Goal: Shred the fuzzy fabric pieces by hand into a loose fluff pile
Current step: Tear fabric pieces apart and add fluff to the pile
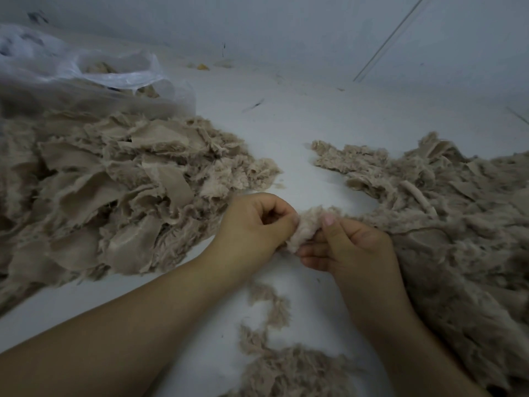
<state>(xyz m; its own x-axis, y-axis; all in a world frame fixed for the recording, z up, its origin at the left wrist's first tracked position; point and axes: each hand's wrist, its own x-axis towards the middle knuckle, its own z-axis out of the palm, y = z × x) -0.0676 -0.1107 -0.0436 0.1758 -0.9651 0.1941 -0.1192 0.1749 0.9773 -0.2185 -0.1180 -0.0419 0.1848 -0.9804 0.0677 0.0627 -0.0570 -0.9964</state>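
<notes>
Left hand [252,224] and right hand [349,245] both pinching one fuzzy scrap [305,227], mid-surface, near front edge. Big unshredded pile [108,193] at left edge; fluff pile [458,230] right. Roughly halfway, at a guess.

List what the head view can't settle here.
- Clear plastic bag, head view: contents veiled by cloudy film, left side cut by frame edge.
- Small beige fuzzy fabric piece: lower part hidden by left hand and right hand.
- Right-side beige fabric pile: cut by frame edge.
</notes>
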